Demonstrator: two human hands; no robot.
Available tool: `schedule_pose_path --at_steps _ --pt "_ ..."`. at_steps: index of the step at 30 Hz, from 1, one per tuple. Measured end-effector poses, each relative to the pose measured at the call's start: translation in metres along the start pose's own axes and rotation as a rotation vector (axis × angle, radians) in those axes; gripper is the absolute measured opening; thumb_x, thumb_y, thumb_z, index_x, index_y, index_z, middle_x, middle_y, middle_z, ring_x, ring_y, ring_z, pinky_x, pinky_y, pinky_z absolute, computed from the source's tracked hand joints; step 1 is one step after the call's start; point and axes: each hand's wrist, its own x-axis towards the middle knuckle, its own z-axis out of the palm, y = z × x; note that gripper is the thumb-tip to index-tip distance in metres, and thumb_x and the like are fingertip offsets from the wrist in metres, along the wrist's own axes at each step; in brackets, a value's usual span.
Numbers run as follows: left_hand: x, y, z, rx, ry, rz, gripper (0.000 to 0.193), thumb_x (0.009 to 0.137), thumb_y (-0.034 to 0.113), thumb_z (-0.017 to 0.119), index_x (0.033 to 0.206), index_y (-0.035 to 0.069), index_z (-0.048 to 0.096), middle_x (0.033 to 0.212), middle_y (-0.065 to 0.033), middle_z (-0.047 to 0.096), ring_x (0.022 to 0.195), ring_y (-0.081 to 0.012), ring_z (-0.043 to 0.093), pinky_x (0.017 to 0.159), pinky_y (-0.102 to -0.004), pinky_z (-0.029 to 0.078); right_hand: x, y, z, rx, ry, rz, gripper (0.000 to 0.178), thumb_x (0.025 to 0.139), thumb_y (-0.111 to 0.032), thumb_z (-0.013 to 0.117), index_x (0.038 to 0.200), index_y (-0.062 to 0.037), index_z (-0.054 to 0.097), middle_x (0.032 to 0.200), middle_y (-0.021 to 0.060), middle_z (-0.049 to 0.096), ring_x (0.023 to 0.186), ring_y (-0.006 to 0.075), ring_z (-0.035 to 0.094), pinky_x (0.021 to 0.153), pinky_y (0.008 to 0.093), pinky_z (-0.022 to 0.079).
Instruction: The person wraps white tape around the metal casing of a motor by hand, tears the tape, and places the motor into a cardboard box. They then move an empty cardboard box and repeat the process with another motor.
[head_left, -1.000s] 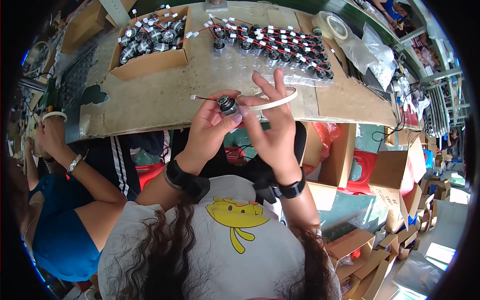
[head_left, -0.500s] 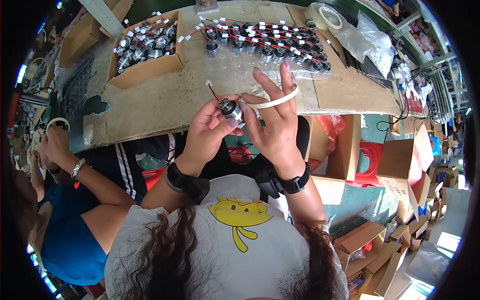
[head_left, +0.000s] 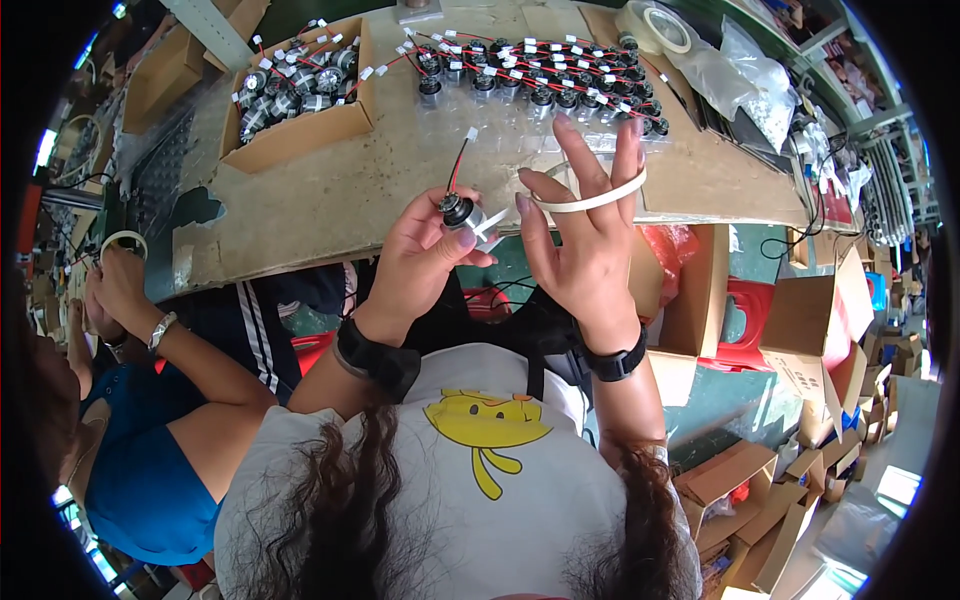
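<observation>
A small motor (head_left: 462,212) with a black top, silver body and a red and black wire ending in a white connector is pinched in my left hand (head_left: 415,260). A short white strip of tape (head_left: 491,222) sticks out from its side, towards my right hand. My right hand (head_left: 592,260) is apart from the motor, its fingers spread and raised. A narrow ring-shaped roll of tape (head_left: 600,199), pale cream, is looped around those fingers and held by them.
A cardboard box (head_left: 300,138) of similar motors stands at the table's far left. Several more motors (head_left: 541,98) stand in rows on a clear plastic tray. Plastic bags (head_left: 760,95) lie far right. A co-worker's hand (head_left: 122,285) works at left; cardboard boxes (head_left: 800,320) stand at right.
My right hand has drawn away from the motor to the right, taking the roll of tape along. A white strip now shows on the motor. My left hand has barely moved.
</observation>
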Motion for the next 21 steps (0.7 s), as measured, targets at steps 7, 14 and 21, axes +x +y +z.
schedule_pose_path --at_steps 7,14,21 --pt "-0.002 0.002 0.000 0.062 -0.061 -0.026 0.042 0.091 0.012 0.061 0.129 0.003 0.045 0.113 -0.0075 0.056 0.098 -0.0194 0.062 0.077 -0.0334 0.057 -0.007 -0.005 0.006 -0.153 0.010 0.010 0.015 0.079 -0.010 0.070 0.094 -0.0129 0.070 0.138 0.0074 0.050 0.142 0.0419 0.019 0.112 0.0538 0.012" --pt "-0.003 -0.002 0.003 -0.040 -0.018 -0.035 0.041 0.093 0.016 0.060 0.128 0.003 0.045 0.115 -0.0062 0.056 0.102 -0.0175 0.060 0.078 -0.0323 0.057 -0.008 -0.008 0.013 -0.152 -0.033 0.014 0.014 0.079 -0.010 0.071 0.093 -0.0117 0.070 0.137 0.0076 0.051 0.141 0.0416 0.020 0.112 0.0534 0.014" --pt "0.004 -0.014 -0.003 -0.269 -0.097 -0.027 0.038 0.093 0.016 0.058 0.127 0.004 0.046 0.116 -0.0058 0.055 0.099 -0.0168 0.060 0.081 -0.0334 0.056 -0.007 -0.012 0.018 -0.085 -0.038 0.016 0.013 0.079 -0.007 0.069 0.092 -0.0081 0.069 0.137 0.0108 0.051 0.142 0.0407 0.018 0.112 0.0533 0.016"
